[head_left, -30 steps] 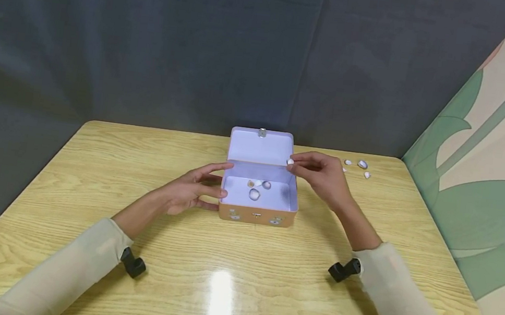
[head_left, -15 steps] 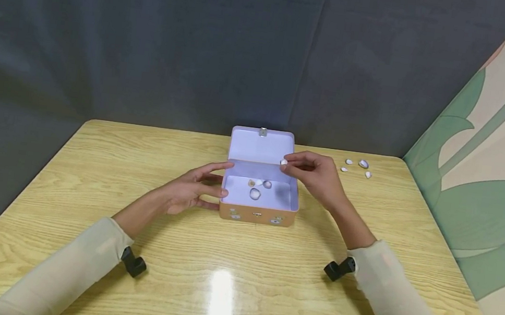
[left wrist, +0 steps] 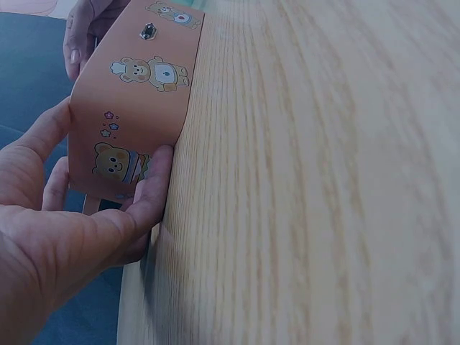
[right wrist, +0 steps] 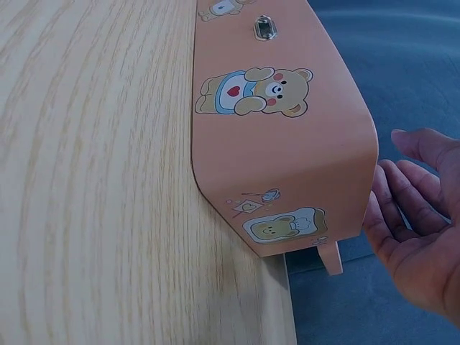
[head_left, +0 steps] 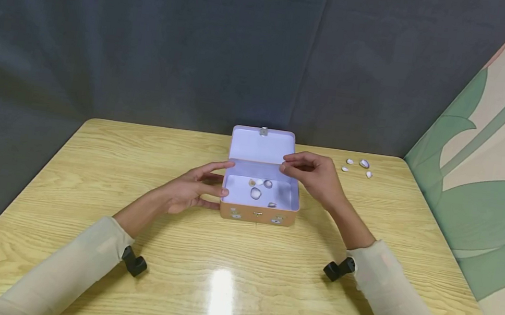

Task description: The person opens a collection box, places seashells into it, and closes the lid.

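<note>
Head view shows the left hand [head_left: 187, 191] resting against the left end of the tin [head_left: 257, 215], thumb and fingers [head_left: 215, 166] spread and loosely straight, steadying it without curling round it. The left wrist view confirms this: the thumb lies along the tin's orange wall [left wrist: 136, 108] and a finger touches its lower edge, just where the wall meets the surface [left wrist: 323, 180].

The tin sits mid-surface, toward the far edge, its lid [head_left: 262, 145] standing open behind it. Inside, on the pale floor, lie several small shells [head_left: 255, 193], one of them near the front wall [head_left: 272, 204]. The tin looks like thin metal, light and stiff, with smooth printed sides that may slide on the glossy surface [head_left: 221, 259]; I judge the short ends the best place to hold it, as the left hand does now.

The right hand [head_left: 316, 176] hovers over the tin's right rim, fingertips drawn together, and I see nothing between them, so they seem released. From the right wrist view, the palm [right wrist: 417, 223] is open and relaxed beside the tin's corner [right wrist: 287, 144], not touching it.

Further right, near the far corner, a few more shells [head_left: 364, 164] lie loose and well apart from the tin. They look small, hard and brittle; a fingertip pinch across the sides should suit them.
</note>
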Demonstrator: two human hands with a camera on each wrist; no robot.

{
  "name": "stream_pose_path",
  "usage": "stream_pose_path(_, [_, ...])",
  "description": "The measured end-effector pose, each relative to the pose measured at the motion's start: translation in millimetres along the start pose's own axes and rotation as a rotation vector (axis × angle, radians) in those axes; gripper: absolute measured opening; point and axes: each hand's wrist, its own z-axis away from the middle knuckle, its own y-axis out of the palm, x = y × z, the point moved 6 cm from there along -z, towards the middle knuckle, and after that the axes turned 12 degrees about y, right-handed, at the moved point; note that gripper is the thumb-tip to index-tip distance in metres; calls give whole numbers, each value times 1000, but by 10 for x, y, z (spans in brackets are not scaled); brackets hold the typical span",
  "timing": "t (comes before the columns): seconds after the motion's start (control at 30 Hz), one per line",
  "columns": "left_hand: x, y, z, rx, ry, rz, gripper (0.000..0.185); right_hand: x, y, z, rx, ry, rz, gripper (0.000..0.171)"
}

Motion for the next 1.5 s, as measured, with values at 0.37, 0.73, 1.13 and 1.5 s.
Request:
stream_pose_path(0.37, [0,33,-16,1,2,-3,82,-53,-157,48,-19,35,0,35])
stream_pose_path(0.73, [13,29,-34,6,2,-3,82,-173,-299,89,-34,43,-9,31])
stream_pose_path(1.13, [33,38,-31,0,-1,-1,83,-305,-553,114,-64,42,-6,30])
stream_pose_path(1.5, [22,60,-47,0,2,-1,83,-484,-858,56,-104,83,27,42])
